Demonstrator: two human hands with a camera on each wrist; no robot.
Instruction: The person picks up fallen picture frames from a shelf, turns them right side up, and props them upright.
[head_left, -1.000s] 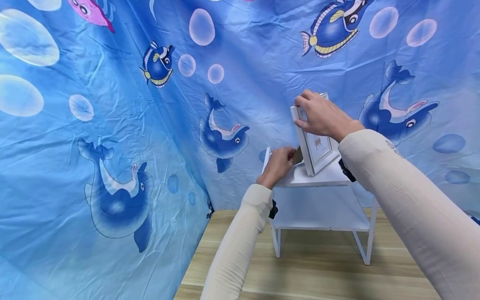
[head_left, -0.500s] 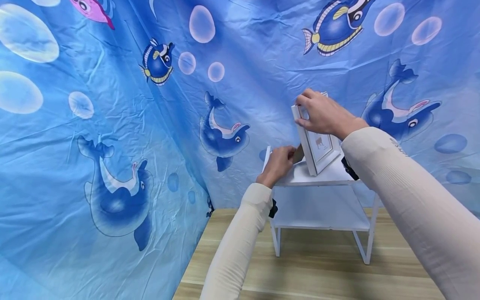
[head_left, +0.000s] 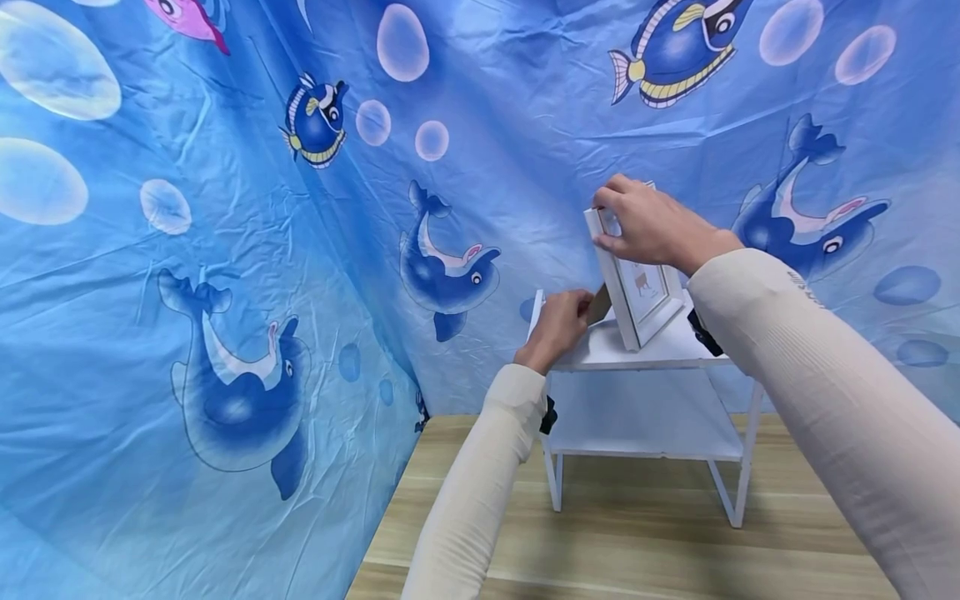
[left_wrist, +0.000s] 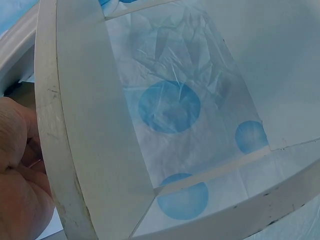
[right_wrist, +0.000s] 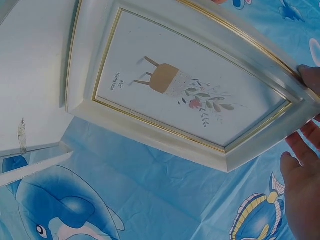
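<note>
A white picture frame with gold inner lines stands leaning back on the white side table. Its sheet shows a drawn vase with leaves and flowers. My right hand grips the frame's top corner, thumb in front and fingers over the edge. Behind the frame, my left hand pinches a brown flat piece, which looks like the frame's back stand. In the left wrist view, the table's rim covers part of the left hand.
Below the tabletop, the side table has a lower shelf and thin white legs. A blue sea-print curtain hangs behind and along the left side. The floor is light wood.
The head view has shifted slightly. Both hands keep their holds; the frame and right hand appear a little farther right, and slightly more of the brown stand shows.
</note>
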